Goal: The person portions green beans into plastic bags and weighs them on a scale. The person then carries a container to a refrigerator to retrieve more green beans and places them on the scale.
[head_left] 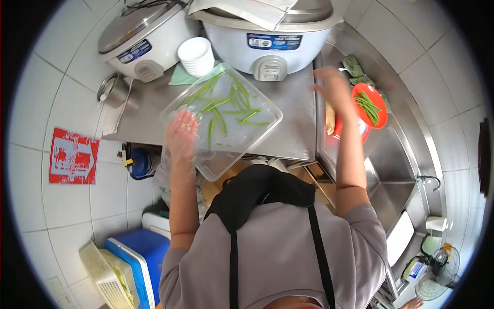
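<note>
My left hand (pixel 182 138) is at the left side of a clear plastic container (pixel 266 135), with crinkled clear plastic around the hand and wrist. Its fingers look stretched out, and I cannot tell whether they touch the rim. Green beans (pixel 220 122), several of them, lie scattered in the container. My right hand (pixel 335 91) is blurred above the edge between counter and sink, fingers apart, with nothing visible in them. Just right of it, a red bowl (pixel 382 119) holds a bunch of cut green beans (pixel 366 107). Another red dish is partly hidden behind my right forearm.
Two rice cookers (pixel 226 44) stand along the back of the steel counter (pixel 296 121). Stacked white bowls (pixel 196 56) sit between them. The metal sink (pixel 393 154) with its tap (pixel 429 180) is at right. A blue cooler box (pixel 146 252) stands low at left.
</note>
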Demonstrator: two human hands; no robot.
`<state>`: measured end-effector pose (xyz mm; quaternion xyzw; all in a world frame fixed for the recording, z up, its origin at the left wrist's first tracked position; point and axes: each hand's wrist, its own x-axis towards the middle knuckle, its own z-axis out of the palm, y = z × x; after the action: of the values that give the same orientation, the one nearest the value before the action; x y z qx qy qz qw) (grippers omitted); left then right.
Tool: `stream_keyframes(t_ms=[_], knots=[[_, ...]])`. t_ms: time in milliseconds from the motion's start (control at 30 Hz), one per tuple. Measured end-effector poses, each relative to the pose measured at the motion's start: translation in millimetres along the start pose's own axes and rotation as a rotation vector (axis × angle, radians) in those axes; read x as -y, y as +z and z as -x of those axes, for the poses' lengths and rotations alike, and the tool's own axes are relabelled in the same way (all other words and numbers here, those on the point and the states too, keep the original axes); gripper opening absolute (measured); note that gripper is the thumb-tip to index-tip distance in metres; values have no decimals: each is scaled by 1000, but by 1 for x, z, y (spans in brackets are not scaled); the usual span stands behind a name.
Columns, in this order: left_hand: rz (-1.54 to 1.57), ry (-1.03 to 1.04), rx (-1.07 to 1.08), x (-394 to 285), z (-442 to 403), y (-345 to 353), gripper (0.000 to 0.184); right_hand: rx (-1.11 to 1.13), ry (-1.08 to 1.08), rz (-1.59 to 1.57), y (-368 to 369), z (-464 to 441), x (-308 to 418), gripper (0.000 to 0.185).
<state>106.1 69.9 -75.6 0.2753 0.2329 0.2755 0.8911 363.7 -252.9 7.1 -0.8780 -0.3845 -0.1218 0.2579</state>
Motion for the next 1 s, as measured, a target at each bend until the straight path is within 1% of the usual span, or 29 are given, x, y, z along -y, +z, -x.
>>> stream_keyframes(t_ms=[33, 67, 100, 167, 267, 367, 467, 567, 667, 767, 867, 900, 967, 1000], knots=[[-41, 21, -21, 3, 4, 3, 47, 161, -147, -216, 32, -2, 27, 30], [-82, 39, -39, 5, 8, 5, 46, 421, -193, -297, 67, -8, 51, 22], [-127, 65, -16, 6, 10, 3, 44, 453, -403, -235, 104, -8, 63, 16], [-218, 120, 30, 8, 14, -6, 42, 540, -468, 96, 146, -2, 94, 14], [-358, 276, -8, 7, 34, 0, 37, 453, -563, 209, 166, 6, 110, 15], [-342, 279, -23, 1, 39, -14, 34, 443, -536, 268, 180, 8, 112, 17], [-395, 332, -115, -5, 50, -11, 34, 344, -527, 310, 192, 11, 110, 19], [-440, 365, -153, -11, 58, -13, 35, 256, -485, 223, 207, 4, 104, 20], [-444, 355, -152, -13, 55, -31, 33, 506, -196, -87, 194, -31, 128, 20], [-461, 365, -176, -10, 58, -22, 28, 495, -225, -229, 217, -61, 148, 22], [-545, 401, -156, -7, 65, -3, 29, 658, -303, 19, 224, -73, 166, 30], [-519, 375, -106, -8, 60, -6, 29, 675, -269, 47, 229, -77, 168, 31], [-556, 317, -98, -7, 55, -10, 31, 716, -198, 109, 239, -81, 167, 35], [-573, 285, -95, -6, 55, -11, 32, 698, -187, 100, 241, -82, 165, 35]])
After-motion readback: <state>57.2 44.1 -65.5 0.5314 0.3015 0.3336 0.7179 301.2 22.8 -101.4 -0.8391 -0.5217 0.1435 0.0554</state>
